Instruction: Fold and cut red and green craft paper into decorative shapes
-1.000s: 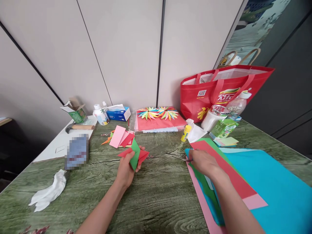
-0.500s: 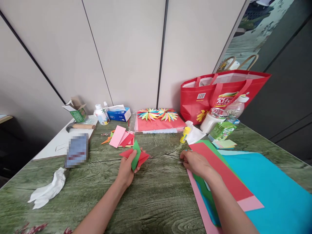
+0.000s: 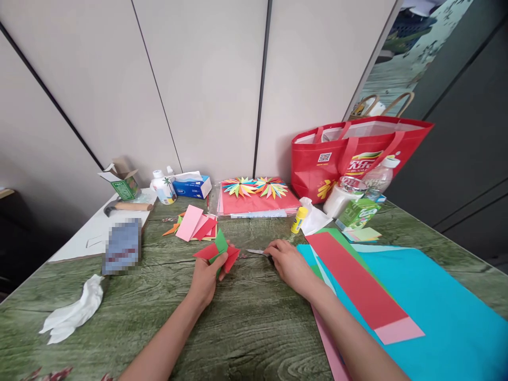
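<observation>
My left hand [image 3: 206,278] grips a folded paper piece [image 3: 216,253] in red and green, its points sticking out past the thumb and fingers. To the right of it, my right hand [image 3: 288,262] is closed on a pair of small scissors [image 3: 256,251]. Their thin silver blades point left toward the folded paper and stay apart from it; the handles are mostly hidden by the fingers. Behind the left hand lies a pile of pink and red paper pieces [image 3: 197,223]. A yellow glue stick [image 3: 299,220] stands beyond the right hand.
Coloured sheets [image 3: 440,296] and a red strip [image 3: 357,280] spread at right. Along the back are a red bag [image 3: 317,164], a jar [image 3: 344,198], paper stars [image 3: 240,187] on a packet and a tissue box [image 3: 193,187]. A hammer [image 3: 129,206] and crumpled tissue [image 3: 75,312] lie left.
My right hand has moved left, away from the coloured sheets, and the scissors' blades now show in it. My left thumb has shifted across the folded paper, and the green part has turned.
</observation>
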Demonstrator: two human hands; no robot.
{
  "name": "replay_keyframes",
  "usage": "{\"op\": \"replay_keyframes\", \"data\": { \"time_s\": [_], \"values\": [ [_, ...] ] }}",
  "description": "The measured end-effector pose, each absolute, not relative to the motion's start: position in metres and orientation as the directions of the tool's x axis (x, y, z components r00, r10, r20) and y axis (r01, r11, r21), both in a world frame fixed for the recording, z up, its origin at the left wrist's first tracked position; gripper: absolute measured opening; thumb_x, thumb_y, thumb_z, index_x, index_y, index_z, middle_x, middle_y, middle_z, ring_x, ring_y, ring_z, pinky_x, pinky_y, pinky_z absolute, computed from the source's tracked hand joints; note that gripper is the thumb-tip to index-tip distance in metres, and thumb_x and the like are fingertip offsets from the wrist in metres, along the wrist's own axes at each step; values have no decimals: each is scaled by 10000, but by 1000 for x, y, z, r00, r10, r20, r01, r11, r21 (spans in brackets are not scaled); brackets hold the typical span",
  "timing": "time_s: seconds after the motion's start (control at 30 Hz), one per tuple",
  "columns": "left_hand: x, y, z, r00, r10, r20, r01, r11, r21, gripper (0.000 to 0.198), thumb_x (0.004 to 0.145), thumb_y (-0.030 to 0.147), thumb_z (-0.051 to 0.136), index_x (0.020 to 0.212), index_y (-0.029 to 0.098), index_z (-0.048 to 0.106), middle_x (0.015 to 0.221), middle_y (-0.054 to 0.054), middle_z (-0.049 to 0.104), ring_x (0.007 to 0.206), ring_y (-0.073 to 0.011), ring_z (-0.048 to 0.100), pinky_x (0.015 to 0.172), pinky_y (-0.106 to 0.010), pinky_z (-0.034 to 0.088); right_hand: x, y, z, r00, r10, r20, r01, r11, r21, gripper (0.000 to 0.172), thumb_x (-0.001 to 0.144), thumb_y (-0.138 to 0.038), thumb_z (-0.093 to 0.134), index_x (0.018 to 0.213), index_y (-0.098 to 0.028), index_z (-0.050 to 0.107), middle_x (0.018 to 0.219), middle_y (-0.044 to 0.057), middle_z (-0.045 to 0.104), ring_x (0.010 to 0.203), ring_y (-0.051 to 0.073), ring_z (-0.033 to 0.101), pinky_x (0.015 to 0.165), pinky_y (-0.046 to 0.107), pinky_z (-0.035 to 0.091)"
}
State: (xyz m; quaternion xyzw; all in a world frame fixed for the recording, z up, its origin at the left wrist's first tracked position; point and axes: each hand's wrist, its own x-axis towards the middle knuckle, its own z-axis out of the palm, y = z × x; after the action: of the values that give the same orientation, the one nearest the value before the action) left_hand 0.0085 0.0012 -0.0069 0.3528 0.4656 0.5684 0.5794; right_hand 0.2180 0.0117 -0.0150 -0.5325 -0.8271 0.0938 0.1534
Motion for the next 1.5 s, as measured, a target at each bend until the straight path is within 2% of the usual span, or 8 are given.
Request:
{"op": "replay_keyframes", "data": {
  "time_s": [0.33,0.53,0.67,0.77,0.87,1.03,1.27,1.5],
  "values": [
    [9,4,-14,-95,989,-116,-272,86,958,398,597,307,709,941,113,655,765,-64,672,426,-60,419,331,-172,232,217,13,-11,-171,985,7,963,168,-212,303,800,-63,461,1067,-160,567,1003,145,524,850,240,561,741,324,398],
    [9,4,-6,-103,982,-159,-334,117,935,373,669,417,629,894,120,658,798,-67,673,398,-52,413,317,-175,241,216,17,-18,-109,990,95,755,144,-639,327,821,-91,434,1127,-145,535,973,123,602,891,215,573,794,345,420],
    [8,5,-5,-108,976,-189,-349,140,927,334,652,363,647,868,109,661,807,-74,674,402,-50,407,318,-176,238,216,13,-6,-290,954,80,58,101,-993,362,825,-295,517,1164,-173,493,911,71,643,844,184,599,776,340,450],
    [8,5,-7,-93,978,-185,-342,144,929,307,644,312,652,873,108,660,805,-68,674,411,-49,405,325,-173,231,214,5,6,-379,922,75,-341,-64,-938,525,732,-405,639,1194,-213,478,924,57,624,757,158,598,737,319,443],
    [9,4,-7,-49,985,-165,-345,139,928,300,644,294,653,891,124,653,822,-58,674,447,-64,441,333,-174,243,209,-1,9,-452,892,6,-461,-228,-858,590,672,-409,701,1193,-243,480,888,42,622,685,126,572,702,301,436],
    [10,2,-5,-20,985,-169,-408,146,901,193,649,285,653,751,124,628,736,-39,668,464,-77,466,340,-179,273,199,-7,3,-612,791,0,-496,-383,-779,501,691,-474,661,1051,-134,587,591,-20,555,513,86,477,699,319,445],
    [9,2,-4,-45,974,-223,-413,185,892,178,617,214,615,767,120,634,754,-46,691,490,-100,512,365,-193,283,197,-9,3,-646,763,12,-504,-414,-758,511,661,-319,735,1116,-207,530,860,24,592,722,129,599,836,417,421],
    [10,1,0,-117,950,-290,-473,204,857,128,526,182,575,633,137,629,615,-15,664,613,-174,595,537,-246,411,192,-12,-2,-735,678,-36,-371,-446,-815,339,780,-404,599,946,-109,600,625,-27,516,490,58,496,742,405,488]
  ]
}}
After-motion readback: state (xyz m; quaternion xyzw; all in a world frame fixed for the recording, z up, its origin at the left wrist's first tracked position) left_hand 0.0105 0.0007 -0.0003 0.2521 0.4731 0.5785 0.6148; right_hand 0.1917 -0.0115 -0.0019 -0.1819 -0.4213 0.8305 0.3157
